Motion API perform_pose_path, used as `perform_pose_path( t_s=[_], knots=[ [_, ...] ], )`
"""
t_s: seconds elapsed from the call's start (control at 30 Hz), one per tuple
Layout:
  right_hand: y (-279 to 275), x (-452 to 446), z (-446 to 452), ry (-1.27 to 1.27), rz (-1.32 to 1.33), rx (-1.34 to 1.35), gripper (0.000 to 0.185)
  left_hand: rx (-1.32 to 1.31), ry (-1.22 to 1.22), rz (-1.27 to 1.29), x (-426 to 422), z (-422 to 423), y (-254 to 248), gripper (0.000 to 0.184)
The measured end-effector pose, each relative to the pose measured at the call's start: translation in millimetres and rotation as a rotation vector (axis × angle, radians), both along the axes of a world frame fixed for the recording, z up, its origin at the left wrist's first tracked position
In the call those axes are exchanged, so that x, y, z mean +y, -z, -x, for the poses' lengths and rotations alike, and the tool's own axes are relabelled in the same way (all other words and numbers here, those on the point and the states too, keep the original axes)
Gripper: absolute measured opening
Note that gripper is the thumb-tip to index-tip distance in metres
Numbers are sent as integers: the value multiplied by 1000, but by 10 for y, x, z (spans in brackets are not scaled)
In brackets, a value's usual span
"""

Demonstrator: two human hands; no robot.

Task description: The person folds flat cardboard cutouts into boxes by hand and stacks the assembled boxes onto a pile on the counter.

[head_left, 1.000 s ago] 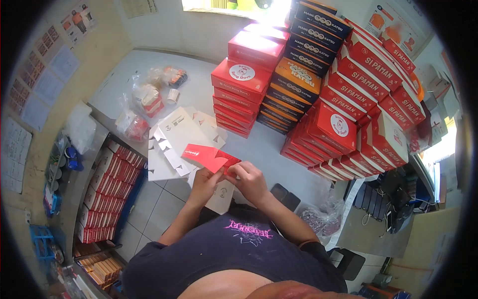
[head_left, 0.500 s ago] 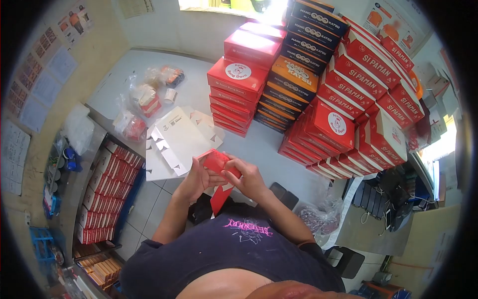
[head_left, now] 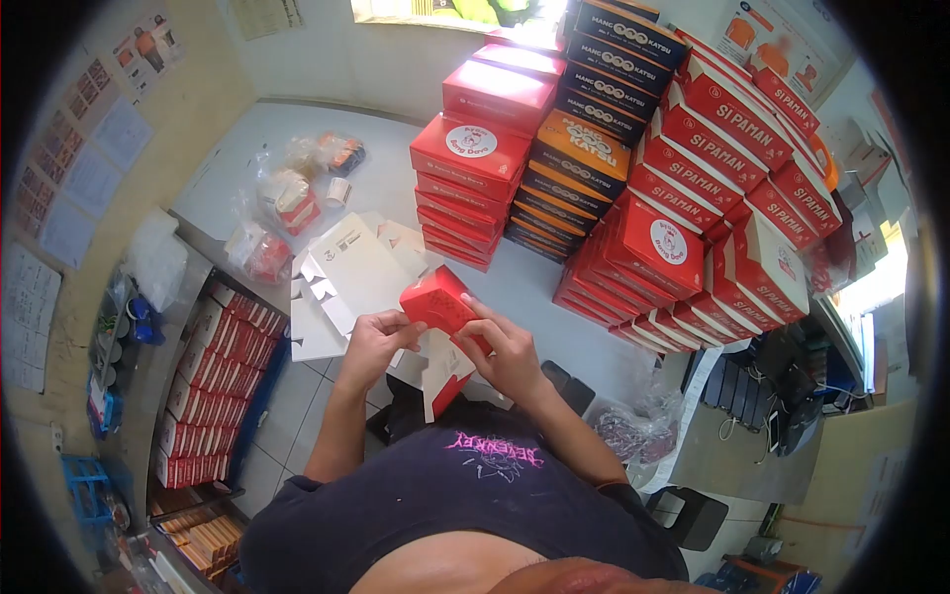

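A partly folded red and white carton (head_left: 438, 301) is held in front of my chest, its red faces upward and a white flap with a red edge hanging toward me. My left hand (head_left: 376, 342) pinches its left edge, fingers closed. On the right side, my right hand (head_left: 505, 351) grips the carton with fingers bent over its red face. Just beyond my left hand, flat white carton sheets (head_left: 348, 267) with cut flaps lie on the table (head_left: 391, 148).
Stacked red boxes (head_left: 465, 188), black and orange boxes (head_left: 574, 163) and many red boxes (head_left: 732, 119) stand behind and right. Plastic-wrapped items (head_left: 262, 252) and a small cup (head_left: 337, 192) lie back left. A shelf of folded cartons (head_left: 208, 386) is left; a plastic bag (head_left: 633, 431) lies right.
The red carton has turned and opened from a compact folded shape, and now sits slightly higher. My left hand has gone from spread beneath it to pinching its left edge.
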State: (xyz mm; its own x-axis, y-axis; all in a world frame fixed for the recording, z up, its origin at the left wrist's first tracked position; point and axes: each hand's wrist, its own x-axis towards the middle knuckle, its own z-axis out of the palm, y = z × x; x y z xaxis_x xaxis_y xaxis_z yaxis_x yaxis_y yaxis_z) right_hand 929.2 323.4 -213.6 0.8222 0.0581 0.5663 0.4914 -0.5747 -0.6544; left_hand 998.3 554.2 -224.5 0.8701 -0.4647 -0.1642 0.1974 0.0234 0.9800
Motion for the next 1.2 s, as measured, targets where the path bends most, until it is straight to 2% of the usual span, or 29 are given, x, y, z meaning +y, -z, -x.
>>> perform_pose_path(
  t_s=[0.07,0.3,0.37,0.4,0.47,0.57,0.67,0.77,0.9,0.97,1.03,1.1,1.13,1.17,1.2],
  knots=[
    [-9,33,1,20,20,-41,16,15,-68,-29,-133,93,-50,18],
    [87,84,31,9,-66,65,16,108,-44,89,-265,175,-3,16],
    [72,70,-17,-63,-58,-9,23,107,61,149,-212,113,46,29],
    [16,70,-8,-62,-57,-10,23,106,63,150,-208,105,50,29],
    [-121,92,20,-162,-94,29,31,138,52,320,-187,105,41,33],
    [-127,74,17,-217,-146,139,41,56,33,351,-226,72,209,37],
    [-90,-17,-71,-207,-112,108,42,37,78,326,-298,79,316,36],
    [-115,-204,-141,-239,-105,138,38,55,129,302,-384,76,204,36],
    [-416,-557,-226,-263,-158,202,36,57,311,267,-316,70,-369,30],
    [-587,-754,-277,-365,-173,146,37,-141,413,71,-94,-12,-462,33],
    [-750,-839,-320,-397,-150,173,38,-82,431,111,80,-252,-271,40],
    [-951,-827,-354,-569,-176,178,36,-509,133,120,-53,-329,-330,74],
    [-1020,-781,-357,-617,-209,212,35,-509,131,117,-169,-352,-388,74],
    [-1030,-750,-398,-619,-208,209,35,-423,259,291,-325,-358,-497,92],
    [-1041,-725,-450,-732,-222,213,36,-333,387,465,-406,-360,-560,111]
  ],
)
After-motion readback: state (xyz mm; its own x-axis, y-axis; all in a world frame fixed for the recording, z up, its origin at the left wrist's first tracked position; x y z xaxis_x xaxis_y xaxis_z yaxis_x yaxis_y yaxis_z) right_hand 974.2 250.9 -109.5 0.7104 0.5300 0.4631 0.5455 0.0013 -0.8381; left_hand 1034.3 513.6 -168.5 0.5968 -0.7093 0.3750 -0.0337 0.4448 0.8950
